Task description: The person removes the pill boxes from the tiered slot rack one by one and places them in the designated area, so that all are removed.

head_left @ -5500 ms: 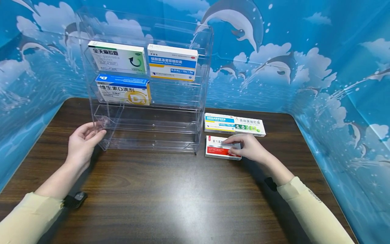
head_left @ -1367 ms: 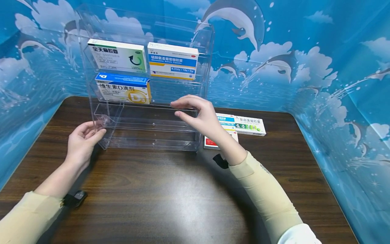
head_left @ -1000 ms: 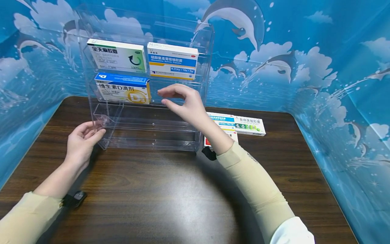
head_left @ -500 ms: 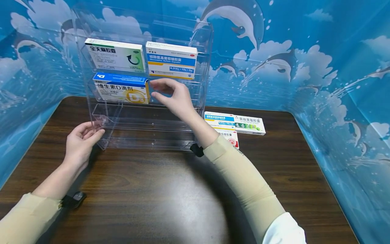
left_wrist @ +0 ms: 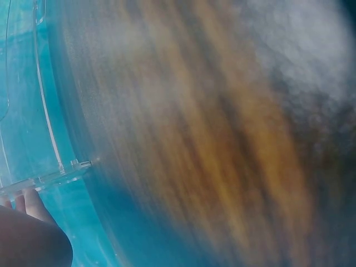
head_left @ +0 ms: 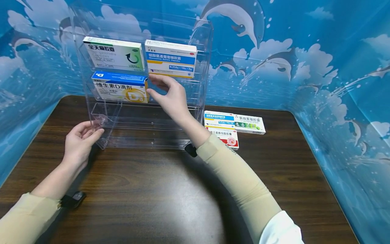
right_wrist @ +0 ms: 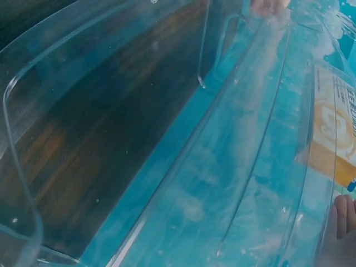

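A clear acrylic display rack stands on the table with medicine boxes on its tiers. My left hand pinches the rack's lower left side panel; in the left wrist view its fingers lie along the panel's edge. My right hand is at the right end of the blue-topped vitamin D drops box, thumb and fingers apart and fingertips at or very near that end. Above are a green-and-white capsule box and a blue-and-white glucosamine capsule box. In the right wrist view, the fingers appear beside the vitamin box.
Right of the rack, a second glucosamine box, a white-and-green capsule box and a red-and-white capsule box lie together on the dark wooden table. A blue dolphin-print curtain surrounds the back and sides.
My right hand has left the red-and-white box on the table and moved up and left to the vitamin D box's right end. The left hand stays on the rack.
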Action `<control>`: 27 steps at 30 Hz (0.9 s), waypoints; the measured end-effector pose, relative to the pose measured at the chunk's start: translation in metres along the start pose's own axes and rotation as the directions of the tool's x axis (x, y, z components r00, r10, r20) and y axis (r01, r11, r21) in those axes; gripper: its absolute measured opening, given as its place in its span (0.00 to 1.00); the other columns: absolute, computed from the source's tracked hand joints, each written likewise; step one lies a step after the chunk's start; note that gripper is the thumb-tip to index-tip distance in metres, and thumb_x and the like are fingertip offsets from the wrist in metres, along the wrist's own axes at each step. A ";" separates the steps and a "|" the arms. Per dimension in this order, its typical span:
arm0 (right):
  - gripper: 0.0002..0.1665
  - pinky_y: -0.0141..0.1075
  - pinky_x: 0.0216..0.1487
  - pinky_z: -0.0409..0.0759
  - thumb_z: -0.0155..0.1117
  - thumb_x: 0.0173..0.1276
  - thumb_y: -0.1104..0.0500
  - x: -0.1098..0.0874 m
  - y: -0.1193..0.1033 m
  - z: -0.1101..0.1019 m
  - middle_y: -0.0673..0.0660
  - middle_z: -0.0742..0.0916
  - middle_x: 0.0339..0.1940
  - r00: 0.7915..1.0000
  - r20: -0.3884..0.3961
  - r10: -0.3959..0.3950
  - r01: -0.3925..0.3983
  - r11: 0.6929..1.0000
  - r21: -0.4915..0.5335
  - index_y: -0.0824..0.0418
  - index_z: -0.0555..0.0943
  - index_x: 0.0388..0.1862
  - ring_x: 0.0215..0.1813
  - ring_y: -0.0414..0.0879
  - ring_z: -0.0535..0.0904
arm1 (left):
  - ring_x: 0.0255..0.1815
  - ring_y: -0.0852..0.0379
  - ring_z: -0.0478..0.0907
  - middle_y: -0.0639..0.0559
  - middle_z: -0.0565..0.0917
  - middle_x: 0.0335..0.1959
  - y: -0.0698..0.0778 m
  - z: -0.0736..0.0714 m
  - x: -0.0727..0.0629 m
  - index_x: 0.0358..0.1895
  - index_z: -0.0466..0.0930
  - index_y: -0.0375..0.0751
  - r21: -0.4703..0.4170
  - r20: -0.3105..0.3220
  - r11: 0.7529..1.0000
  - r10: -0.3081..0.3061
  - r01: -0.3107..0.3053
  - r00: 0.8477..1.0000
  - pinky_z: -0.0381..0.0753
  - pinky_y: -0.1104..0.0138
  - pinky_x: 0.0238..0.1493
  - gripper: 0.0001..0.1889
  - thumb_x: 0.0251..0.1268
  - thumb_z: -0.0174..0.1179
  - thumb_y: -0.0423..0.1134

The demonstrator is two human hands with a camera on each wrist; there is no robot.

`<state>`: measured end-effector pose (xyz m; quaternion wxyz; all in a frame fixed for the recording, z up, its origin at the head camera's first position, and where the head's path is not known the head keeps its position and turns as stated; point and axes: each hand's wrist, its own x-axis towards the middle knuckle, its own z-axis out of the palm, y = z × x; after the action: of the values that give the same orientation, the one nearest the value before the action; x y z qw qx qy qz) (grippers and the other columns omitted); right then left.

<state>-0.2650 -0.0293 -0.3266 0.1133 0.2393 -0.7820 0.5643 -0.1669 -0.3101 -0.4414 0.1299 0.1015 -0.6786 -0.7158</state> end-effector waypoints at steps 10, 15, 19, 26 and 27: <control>0.25 0.17 0.67 0.76 0.73 0.74 0.62 0.003 -0.001 0.010 0.56 0.87 0.66 1.000 -0.005 -0.009 0.009 0.999 -0.051 0.62 0.82 0.67 0.66 0.43 0.84 | 0.43 0.78 0.84 0.70 0.85 0.44 0.000 0.002 0.000 0.45 0.80 0.50 -0.032 -0.015 0.999 -0.016 0.015 1.000 0.82 0.89 0.44 0.15 0.70 0.64 0.22; 0.25 0.17 0.66 0.77 0.74 0.73 0.61 0.004 -0.004 0.014 0.58 0.87 0.65 1.000 0.005 -0.019 0.020 0.996 -0.088 0.63 0.82 0.67 0.65 0.45 0.84 | 0.43 0.78 0.83 0.69 0.85 0.44 0.000 0.001 0.000 0.45 0.80 0.51 -0.021 0.003 1.000 0.002 -0.002 1.000 0.82 0.89 0.44 0.15 0.70 0.65 0.23; 0.25 0.21 0.65 0.80 0.76 0.71 0.62 0.004 -0.005 0.016 0.58 0.87 0.63 1.000 -0.014 -0.028 0.027 0.996 -0.084 0.64 0.83 0.65 0.62 0.46 0.85 | 0.43 0.77 0.84 0.68 0.86 0.44 0.000 0.001 -0.001 0.45 0.81 0.51 -0.033 0.017 0.999 0.019 -0.019 1.000 0.82 0.88 0.45 0.15 0.70 0.65 0.23; 0.25 0.20 0.64 0.79 0.78 0.69 0.62 0.005 -0.005 0.021 0.60 0.88 0.61 0.997 -0.046 -0.069 0.063 0.991 -0.115 0.64 0.83 0.64 0.61 0.49 0.85 | 0.44 0.76 0.85 0.68 0.86 0.45 -0.001 0.000 0.000 0.46 0.81 0.49 -0.055 0.022 0.998 0.016 -0.014 1.000 0.83 0.88 0.45 0.14 0.70 0.65 0.23; 0.26 0.19 0.64 0.79 0.78 0.69 0.62 0.005 -0.006 0.021 0.60 0.88 0.61 0.996 -0.045 -0.072 0.066 0.991 -0.119 0.64 0.83 0.64 0.61 0.49 0.85 | 0.44 0.76 0.85 0.68 0.86 0.45 -0.001 0.000 0.000 0.46 0.81 0.49 -0.056 0.022 0.998 0.015 -0.013 1.000 0.83 0.87 0.46 0.14 0.70 0.65 0.23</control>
<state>-0.2641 -0.0517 -0.3271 0.1659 0.2449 -0.8021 0.5187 -0.1673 -0.3099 -0.4423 0.1302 0.0851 -0.6602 -0.7348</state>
